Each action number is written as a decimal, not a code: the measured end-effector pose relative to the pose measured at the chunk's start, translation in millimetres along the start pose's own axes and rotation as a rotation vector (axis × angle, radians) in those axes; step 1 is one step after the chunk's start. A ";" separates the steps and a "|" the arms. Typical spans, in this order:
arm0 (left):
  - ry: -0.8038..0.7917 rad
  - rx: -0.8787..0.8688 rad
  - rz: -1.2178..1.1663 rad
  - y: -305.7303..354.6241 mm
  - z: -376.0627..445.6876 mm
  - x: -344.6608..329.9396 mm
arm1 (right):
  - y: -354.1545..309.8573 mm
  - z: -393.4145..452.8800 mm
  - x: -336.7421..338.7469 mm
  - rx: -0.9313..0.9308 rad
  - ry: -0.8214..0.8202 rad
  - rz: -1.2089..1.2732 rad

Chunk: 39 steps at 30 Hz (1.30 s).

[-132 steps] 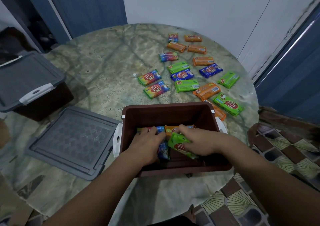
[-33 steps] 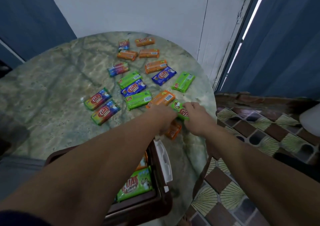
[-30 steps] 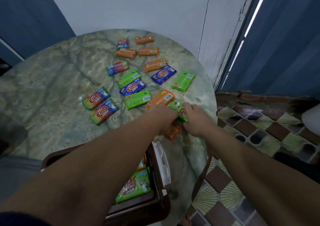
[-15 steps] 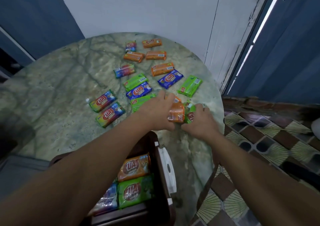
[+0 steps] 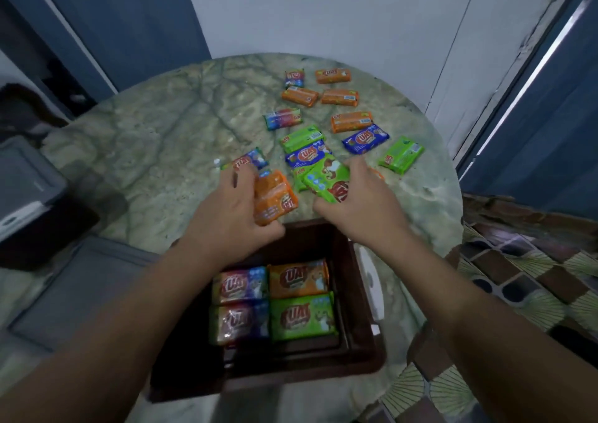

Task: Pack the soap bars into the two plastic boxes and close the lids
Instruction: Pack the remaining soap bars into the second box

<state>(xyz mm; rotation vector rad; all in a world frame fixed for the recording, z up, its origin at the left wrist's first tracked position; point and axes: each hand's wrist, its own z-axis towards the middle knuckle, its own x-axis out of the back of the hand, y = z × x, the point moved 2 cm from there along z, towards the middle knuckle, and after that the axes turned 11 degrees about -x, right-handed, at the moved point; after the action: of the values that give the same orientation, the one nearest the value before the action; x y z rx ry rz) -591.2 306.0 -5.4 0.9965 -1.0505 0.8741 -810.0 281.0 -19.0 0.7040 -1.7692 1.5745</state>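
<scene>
My left hand grips an orange soap bar just beyond the far rim of the open brown box. My right hand grips a green soap bar beside it, over the table. Inside the box several wrapped bars lie flat: two multicoloured ones on the left, an orange one and a green one on the right. Several more bars lie loose on the marble table further back, orange, blue and green.
A grey lid lies flat on the table left of the open box. A second dark box with a grey lid and white latch stands at the far left. The round table's edge drops to a tiled floor on the right.
Both hands have lifted their bars off the table and drawn them back toward the open box. The view has tilted down, showing the box's inside.
</scene>
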 end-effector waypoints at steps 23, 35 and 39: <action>-0.372 -0.102 0.302 -27.4 -105.7 -51.0 | -2.8 -62.0 -75.8 0.428 -0.363 -0.861; -0.328 -0.123 0.251 -27.5 -107.2 -56.0 | -3.9 -62.9 -76.0 0.416 -0.324 -0.845; -0.278 -0.146 0.213 -26.7 -109.0 -58.7 | -4.0 -63.3 -75.3 0.393 -0.326 -0.834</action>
<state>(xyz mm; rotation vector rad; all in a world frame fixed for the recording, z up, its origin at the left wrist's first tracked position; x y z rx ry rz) -552.3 394.5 -87.2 0.9110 -1.4573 0.8312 -751.2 340.7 -70.6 1.7015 -1.0933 1.2412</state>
